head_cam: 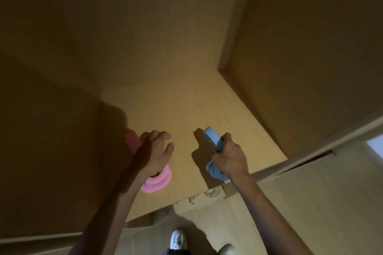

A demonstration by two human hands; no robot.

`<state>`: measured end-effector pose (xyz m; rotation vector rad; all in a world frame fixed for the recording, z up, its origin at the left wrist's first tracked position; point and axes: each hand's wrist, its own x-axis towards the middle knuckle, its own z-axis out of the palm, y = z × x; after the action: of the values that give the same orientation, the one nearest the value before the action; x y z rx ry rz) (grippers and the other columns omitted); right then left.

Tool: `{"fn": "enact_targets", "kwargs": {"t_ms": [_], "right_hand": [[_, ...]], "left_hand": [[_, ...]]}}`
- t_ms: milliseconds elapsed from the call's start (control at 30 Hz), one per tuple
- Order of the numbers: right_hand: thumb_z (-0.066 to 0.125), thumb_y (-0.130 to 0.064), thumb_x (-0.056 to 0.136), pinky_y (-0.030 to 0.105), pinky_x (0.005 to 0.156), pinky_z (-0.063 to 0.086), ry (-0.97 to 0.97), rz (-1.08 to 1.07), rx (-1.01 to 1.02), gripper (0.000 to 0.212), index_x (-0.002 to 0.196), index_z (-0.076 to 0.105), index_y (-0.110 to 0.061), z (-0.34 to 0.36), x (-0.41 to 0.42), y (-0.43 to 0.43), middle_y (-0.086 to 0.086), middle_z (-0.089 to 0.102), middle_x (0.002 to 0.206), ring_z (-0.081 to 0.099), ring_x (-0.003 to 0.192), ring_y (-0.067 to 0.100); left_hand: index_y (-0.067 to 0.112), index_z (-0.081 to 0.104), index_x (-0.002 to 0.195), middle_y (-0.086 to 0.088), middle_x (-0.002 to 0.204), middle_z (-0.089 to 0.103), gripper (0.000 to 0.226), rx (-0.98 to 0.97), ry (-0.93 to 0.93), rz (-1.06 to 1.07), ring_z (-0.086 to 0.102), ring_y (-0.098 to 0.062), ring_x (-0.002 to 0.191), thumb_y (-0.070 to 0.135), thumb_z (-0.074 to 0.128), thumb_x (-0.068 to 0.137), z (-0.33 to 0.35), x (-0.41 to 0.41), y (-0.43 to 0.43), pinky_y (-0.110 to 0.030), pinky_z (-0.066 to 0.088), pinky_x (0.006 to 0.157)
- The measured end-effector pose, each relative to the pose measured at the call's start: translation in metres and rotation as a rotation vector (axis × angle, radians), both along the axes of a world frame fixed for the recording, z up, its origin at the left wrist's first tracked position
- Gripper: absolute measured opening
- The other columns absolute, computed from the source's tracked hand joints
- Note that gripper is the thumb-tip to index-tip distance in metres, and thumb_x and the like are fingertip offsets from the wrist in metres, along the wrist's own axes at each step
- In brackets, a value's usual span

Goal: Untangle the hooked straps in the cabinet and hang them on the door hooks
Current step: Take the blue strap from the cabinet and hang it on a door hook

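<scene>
Pink strap (132, 141) runs beneath the left hand (154, 151), whose curled fingers clasp it, coils bunched under the wrist. Beside it, the right hand (230, 157) clenches the blue strap (211, 136), its loop jutting past the knuckles. Both look light, soft and springy, best gripped at the loop.

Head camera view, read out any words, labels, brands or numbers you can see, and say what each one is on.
None: no readable text shows in this view.
pink strap, held by the left hand: plain, no print.
blue strap, held by the right hand: plain, no print.
cabinet shelf: bare wood grain, no label.
white shoe: any logo is too blurred to read.
</scene>
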<state>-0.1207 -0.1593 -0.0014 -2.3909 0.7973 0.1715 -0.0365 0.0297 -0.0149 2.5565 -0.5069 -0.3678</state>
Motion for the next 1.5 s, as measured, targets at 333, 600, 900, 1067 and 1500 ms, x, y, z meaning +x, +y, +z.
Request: {"fn": "enact_targets", "kwargs": {"t_ms": [333, 600, 900, 1067, 1500], "right_hand": [[0.051, -0.016, 0.084, 0.032, 0.062, 0.038, -0.078, -0.350, -0.076, 0.018, 0.099, 0.043, -0.010, 0.004, -0.150, -0.105, 0.015, 0.064, 0.089, 0.060, 0.083, 0.036], [0.053, -0.014, 0.085, 0.029, 0.059, 0.032, -0.075, -0.828, -0.066, 0.014, 0.097, 0.048, -0.009, -0.017, -0.373, -0.194, 0.007, 0.054, 0.080, 0.050, 0.071, 0.028], [0.053, -0.013, 0.083, 0.030, 0.059, 0.034, 0.041, -1.206, -0.081, 0.004, 0.085, 0.051, -0.010, -0.047, -0.594, -0.236, 0.007, 0.052, 0.072, 0.056, 0.075, 0.033], [0.055, -0.012, 0.081, 0.030, 0.057, 0.038, 0.094, -1.343, 0.023, 0.011, 0.087, 0.046, -0.010, -0.064, -0.653, -0.260, 0.008, 0.056, 0.077, 0.054, 0.072, 0.029], [0.054, -0.014, 0.084, 0.029, 0.054, 0.041, 0.047, -1.326, 0.062, 0.008, 0.077, 0.050, -0.014, -0.076, -0.677, -0.474, 0.000, 0.057, 0.067, 0.057, 0.062, 0.018]], "left_hand": [[0.022, 0.050, 0.123, -0.002, 0.128, 0.049, 0.032, 0.013, 0.034, -0.413, 0.052, -0.022, 0.114, 0.034, 0.044, 0.094, 0.010, -0.064, -0.145, -0.041, 0.044, 0.099], [0.014, 0.050, 0.121, -0.009, 0.124, 0.049, 0.031, 0.072, 0.127, -0.844, 0.049, -0.026, 0.116, 0.028, 0.047, 0.094, 0.002, -0.219, -0.299, -0.035, 0.041, 0.098], [0.016, 0.039, 0.137, -0.007, 0.141, 0.037, 0.045, 0.269, 0.142, -1.230, 0.042, -0.025, 0.128, 0.036, 0.042, 0.097, -0.010, -0.400, -0.427, -0.034, 0.037, 0.105], [0.016, 0.041, 0.135, -0.008, 0.139, 0.039, 0.043, 0.334, 0.138, -1.346, 0.040, -0.024, 0.130, 0.035, 0.043, 0.096, -0.018, -0.449, -0.482, -0.030, 0.035, 0.107], [0.010, 0.050, 0.127, -0.010, 0.130, 0.050, 0.081, 0.293, 0.156, -1.286, 0.049, -0.023, 0.119, 0.064, 0.026, 0.072, -0.053, -0.456, -0.688, -0.027, 0.037, 0.097]]}}
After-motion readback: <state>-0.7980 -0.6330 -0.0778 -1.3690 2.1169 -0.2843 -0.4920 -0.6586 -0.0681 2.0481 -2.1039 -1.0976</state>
